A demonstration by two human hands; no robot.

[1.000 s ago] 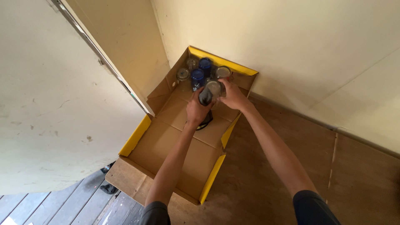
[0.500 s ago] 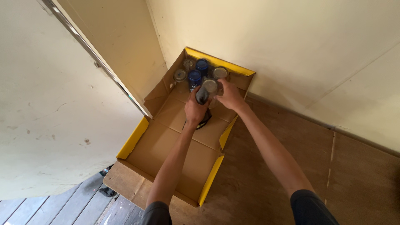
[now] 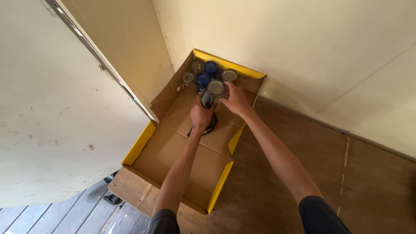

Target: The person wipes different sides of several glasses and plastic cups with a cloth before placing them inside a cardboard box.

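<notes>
Between both hands, at the far end of the cardboard box (image 3: pixel 173 160), stands a clear glass jar (image 3: pixel 215 88). Left hand (image 3: pixel 202 115) wraps a dark bottle (image 3: pixel 206 99) just beside it. Right hand (image 3: pixel 236 99) grips the jar's side. Beyond the fingers stand blue jars (image 3: pixel 202 79) and more clear jars (image 3: pixel 188 78).

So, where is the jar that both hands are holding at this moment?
In the head view, the jar sits at the far end of the cardboard box, between the left hand and right hand, just in front of the blue jars.
</notes>
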